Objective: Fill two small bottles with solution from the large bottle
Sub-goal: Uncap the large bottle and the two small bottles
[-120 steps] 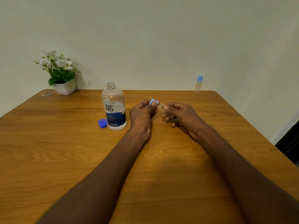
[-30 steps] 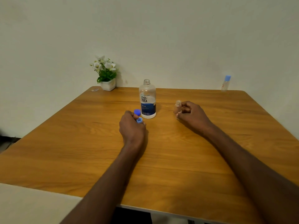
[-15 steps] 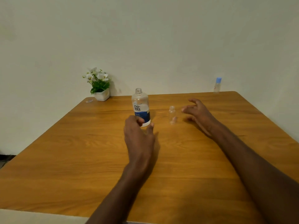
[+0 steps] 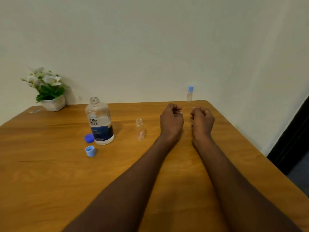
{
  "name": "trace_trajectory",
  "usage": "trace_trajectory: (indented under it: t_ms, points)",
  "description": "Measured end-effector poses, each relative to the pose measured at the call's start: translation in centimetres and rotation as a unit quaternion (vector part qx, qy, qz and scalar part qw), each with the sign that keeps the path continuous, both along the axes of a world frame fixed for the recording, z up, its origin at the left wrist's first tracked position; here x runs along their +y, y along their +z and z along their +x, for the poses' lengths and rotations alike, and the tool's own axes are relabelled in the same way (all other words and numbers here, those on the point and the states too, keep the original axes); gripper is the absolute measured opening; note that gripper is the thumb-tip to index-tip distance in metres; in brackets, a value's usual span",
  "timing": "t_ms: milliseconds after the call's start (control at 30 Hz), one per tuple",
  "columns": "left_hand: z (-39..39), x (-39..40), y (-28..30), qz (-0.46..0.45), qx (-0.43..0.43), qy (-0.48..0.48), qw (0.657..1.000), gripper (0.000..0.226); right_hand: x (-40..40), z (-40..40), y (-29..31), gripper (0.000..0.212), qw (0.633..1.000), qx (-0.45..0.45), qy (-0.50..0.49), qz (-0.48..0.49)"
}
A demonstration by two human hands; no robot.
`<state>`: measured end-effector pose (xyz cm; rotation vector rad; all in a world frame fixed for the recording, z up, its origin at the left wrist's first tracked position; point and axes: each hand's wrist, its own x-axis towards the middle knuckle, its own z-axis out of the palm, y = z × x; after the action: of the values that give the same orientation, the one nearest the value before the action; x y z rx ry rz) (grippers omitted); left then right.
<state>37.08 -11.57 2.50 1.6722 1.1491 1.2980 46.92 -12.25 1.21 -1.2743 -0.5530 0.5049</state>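
Wood-grained and warm orange-brown, the desk [image 4: 50,173] has a smooth, faintly glossy top with a rounded far corner. On it stands the large bottle [image 4: 99,121], a clear plastic cylinder with rounded shoulders, an open threaded neck and a white-and-dark-blue "re-nu" label; the liquid level inside is hard to read. Touching or just beside its base on the left lies a dark blue cap [image 4: 89,138], ribbed and round. Nearer the camera, a light blue cap [image 4: 90,151] rests with its hollow side up, apart from the bottle.

To the right of the large bottle stands a small open bottle [image 4: 139,129], a slim clear cylinder, upright and uncapped, with a small printed mark low on its side. A second small capped bottle [image 4: 189,94], clear with a light blue top, stands upright at the desk's far edge near the wall.

Both bare forearms reach forward over the desk. The left hand [image 4: 171,121] has its fingers curled inward into a loose fist and grips nothing visible; it is near the small open bottle but not touching it. The right hand [image 4: 202,122] is likewise loosely curled, holding nothing. The two hands sit close side by side with a narrow gap between them.

At the far left corner, a white faceted pot of white flowers [image 4: 48,91] stands against the plain pale wall [image 4: 150,39].
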Motion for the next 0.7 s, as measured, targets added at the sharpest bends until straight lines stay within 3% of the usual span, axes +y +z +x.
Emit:
trace_trajectory:
  t_ms: [200,433,700]
  points:
    - [0.6,2.7,-1.8,-0.019,0.024,-0.032,0.999,0.027,1.6,0.5,-0.9,0.014,0.996,-0.065,-0.035,-0.043]
    - [0.5,3.6,-1.7,-0.024,-0.013,0.013,1.0,0.033,2.4,1.4,-1.1,0.022,0.988,-0.101,-0.061,-0.101]
    - [1.1,4.4,-2.2,-0.025,-0.026,0.023,0.999,0.034,8.7,5.6,0.7,0.057,0.954,-0.235,-0.065,-0.177]
